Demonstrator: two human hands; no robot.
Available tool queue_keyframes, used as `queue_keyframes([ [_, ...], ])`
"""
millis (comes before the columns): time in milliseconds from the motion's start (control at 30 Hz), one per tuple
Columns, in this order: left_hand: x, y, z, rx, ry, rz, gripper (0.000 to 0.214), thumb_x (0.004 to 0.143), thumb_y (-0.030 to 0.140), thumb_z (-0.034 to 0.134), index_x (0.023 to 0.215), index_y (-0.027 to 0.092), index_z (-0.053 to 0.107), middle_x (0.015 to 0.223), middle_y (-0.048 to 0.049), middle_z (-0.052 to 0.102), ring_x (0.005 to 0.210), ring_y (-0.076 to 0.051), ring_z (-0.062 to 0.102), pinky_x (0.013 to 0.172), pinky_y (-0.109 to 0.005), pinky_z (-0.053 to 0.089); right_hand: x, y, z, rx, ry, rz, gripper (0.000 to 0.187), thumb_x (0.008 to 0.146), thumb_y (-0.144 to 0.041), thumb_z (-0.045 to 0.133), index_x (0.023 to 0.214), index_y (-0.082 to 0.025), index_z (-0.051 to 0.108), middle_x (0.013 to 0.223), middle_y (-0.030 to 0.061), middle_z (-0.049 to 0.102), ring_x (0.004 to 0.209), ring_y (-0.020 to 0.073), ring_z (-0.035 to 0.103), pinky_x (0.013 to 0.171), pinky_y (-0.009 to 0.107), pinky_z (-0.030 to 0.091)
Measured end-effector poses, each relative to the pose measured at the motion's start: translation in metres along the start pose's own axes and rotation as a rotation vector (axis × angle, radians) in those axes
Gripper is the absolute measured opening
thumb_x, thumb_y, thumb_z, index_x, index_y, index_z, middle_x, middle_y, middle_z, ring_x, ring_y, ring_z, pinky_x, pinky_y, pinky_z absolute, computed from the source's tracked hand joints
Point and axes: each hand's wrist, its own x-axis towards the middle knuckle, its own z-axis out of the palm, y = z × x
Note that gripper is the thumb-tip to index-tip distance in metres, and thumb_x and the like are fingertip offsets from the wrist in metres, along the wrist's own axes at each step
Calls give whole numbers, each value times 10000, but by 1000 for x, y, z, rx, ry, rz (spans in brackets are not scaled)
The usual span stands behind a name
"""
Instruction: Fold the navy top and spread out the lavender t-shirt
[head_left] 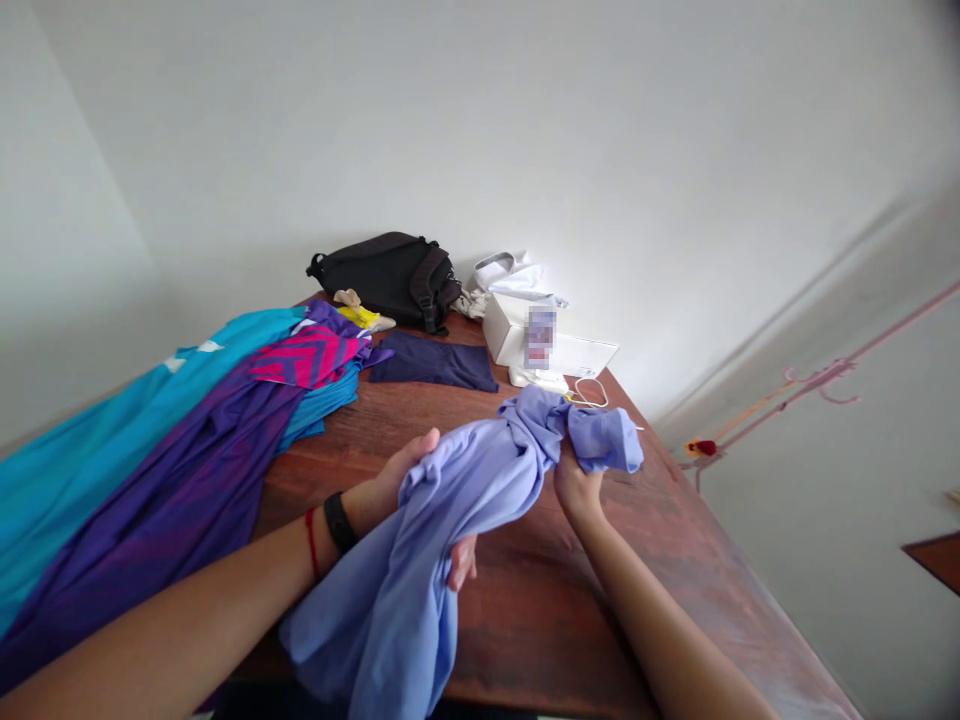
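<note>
Though label (540,338) blurred, shirt (480,480) in fingers (462,563)

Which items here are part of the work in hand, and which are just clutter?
In hand: lavender garment, gripped by left hand and right hand over the table.
Lying about: teal and purple garments, navy cloth, black bag, white box, white cable.

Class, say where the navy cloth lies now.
Head view, left of centre: the navy cloth lies far back on the wooden table, between the purple-and-teal garment and the white box, before the black bag.
</note>
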Motion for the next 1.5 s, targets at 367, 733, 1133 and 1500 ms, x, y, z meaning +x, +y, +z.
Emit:
queue_keyframes([
  [367, -6, 40, -60, -276, 765, 398, 827, 962, 716, 93, 1216, 113, 599, 1075, -137, 727, 1012, -258, 667, 853, -367, 513, -10, 4, 6, 11, -67, 65, 372, 725, -489, 736, 933, -183, 698, 947, 96, 736, 1007, 286, 656, 986, 457, 516],
  [733, 8, -2, -49, 418, 582, 247, 655, 730, 515, 829, 1278, 203, 651, 1382, -86, 644, 1285, -268, 583, 1159, -396, 406, -20, -9, -1, -6, -159, 9, 337, 684, -498, 766, 819, -202, 676, 891, 90, 747, 881, 276, 663, 948, 482, 529],
  [1133, 16, 1, -64, 350, 957, 291, 545, 861, 459, 719, 1309, 164, 621, 1448, -109, 591, 1332, -250, 555, 1214, -444, 328, -20, -15, -2, -6, -127, 73, 374, 702, -532, 733, 869, -201, 684, 947, 92, 738, 995, 301, 654, 1001, 483, 504],
  [1500, 18, -3, -72, -158, 1055, 187, 333, 785, 423, 760, 996, 170, 707, 1097, -106, 752, 1130, -308, 669, 1071, -486, 471, -21, -18, 4, 60, -93, 110, 467, 702, -505, 762, 1032, -176, 721, 1084, 113, 748, 1067, 311, 655, 1062, 511, 469],
])
